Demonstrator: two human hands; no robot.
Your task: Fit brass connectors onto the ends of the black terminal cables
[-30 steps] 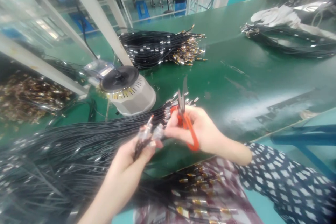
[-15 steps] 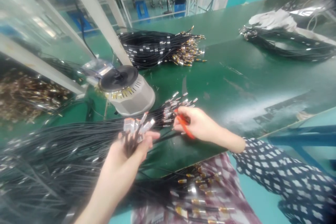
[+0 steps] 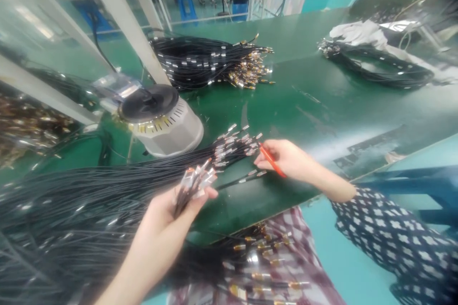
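Gripping a bunch of black cables by their silver-tipped ends, my left hand has its fingers closed around them above the green surface, the connectors fanning out past the thumb. My right hand has its fingers curled around orange-handled scissors, whose blades I cannot make out; just below its fingertips lie a few loose cable ends, and whether I touch them I cannot tell. Beyond my left hand, a larger silver-tipped bundle rests on the surface, near a pale grey dispenser with a black disc on top and yellow strips around its rim. Farther back lies a gold-tipped bundle; at right, a coiled bundle sits beside white cloth. Any lettering on the connectors or dispenser is too blurred to read.
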